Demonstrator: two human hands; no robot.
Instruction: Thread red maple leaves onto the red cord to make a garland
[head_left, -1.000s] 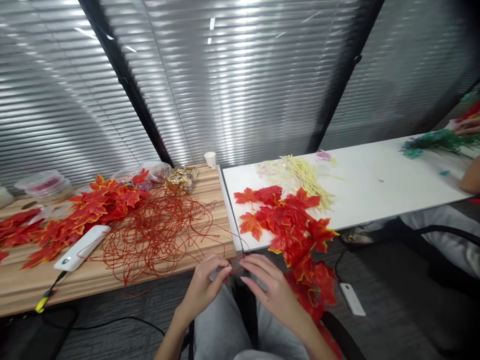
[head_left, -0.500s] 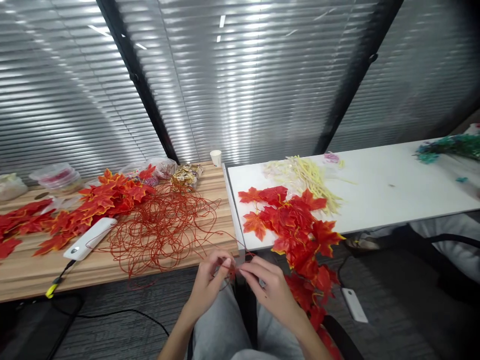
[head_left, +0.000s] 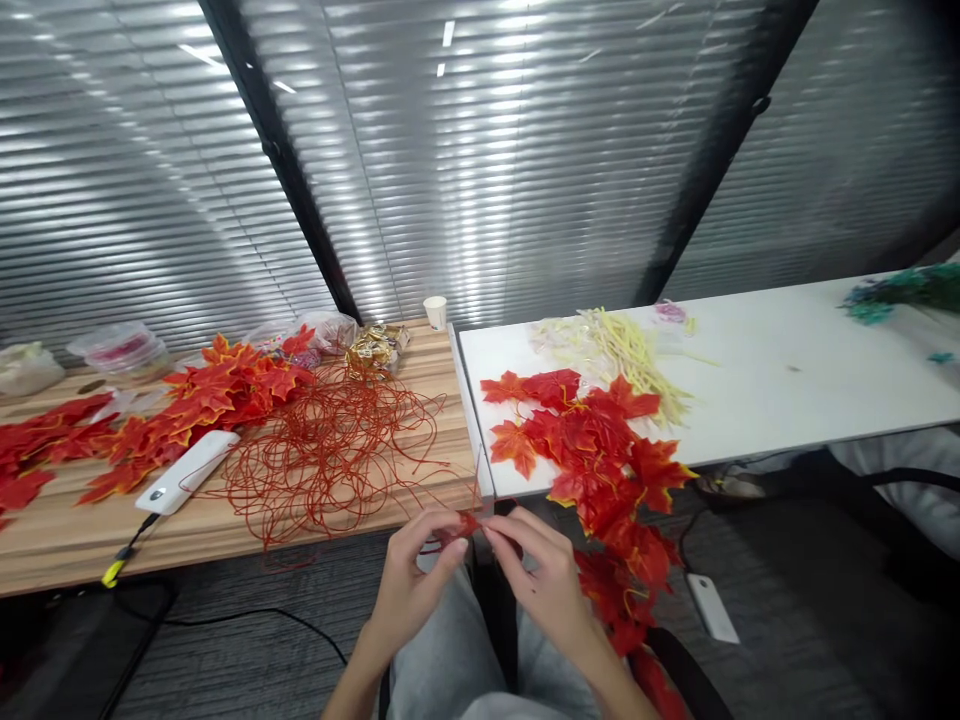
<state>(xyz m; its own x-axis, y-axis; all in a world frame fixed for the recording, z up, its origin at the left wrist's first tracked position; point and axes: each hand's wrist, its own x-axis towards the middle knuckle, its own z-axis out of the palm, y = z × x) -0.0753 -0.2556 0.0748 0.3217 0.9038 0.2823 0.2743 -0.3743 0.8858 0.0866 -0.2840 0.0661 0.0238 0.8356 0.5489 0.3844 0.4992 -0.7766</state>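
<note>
Above my lap, my left hand (head_left: 414,572) is closed, thumb and fingers pinching a small red bunch of cord (head_left: 469,524). My right hand (head_left: 546,572) meets it fingertip to fingertip, pinched on the same red cord; the exact knot or loop between them is too small to make out. Just beyond my left hand, a loose tangle of thin red cord (head_left: 330,450) spreads over the wooden tabletop (head_left: 442,400). A garland of red maple leaves (head_left: 600,450) hangs off the white table (head_left: 757,400) beside my right hand.
More red leaves (head_left: 210,395) and a white power bank (head_left: 187,472) with a black cable lie at left. Behind are plastic tubs (head_left: 124,350), gold wrapping (head_left: 377,348) and a paper cup (head_left: 435,312). Yellow strips (head_left: 630,350) and green tinsel (head_left: 900,292) lie on the white table.
My hands stay together; the left thumb has dropped slightly away and more of the red cord bunch shows between the fingertips. The view has shifted a little.
</note>
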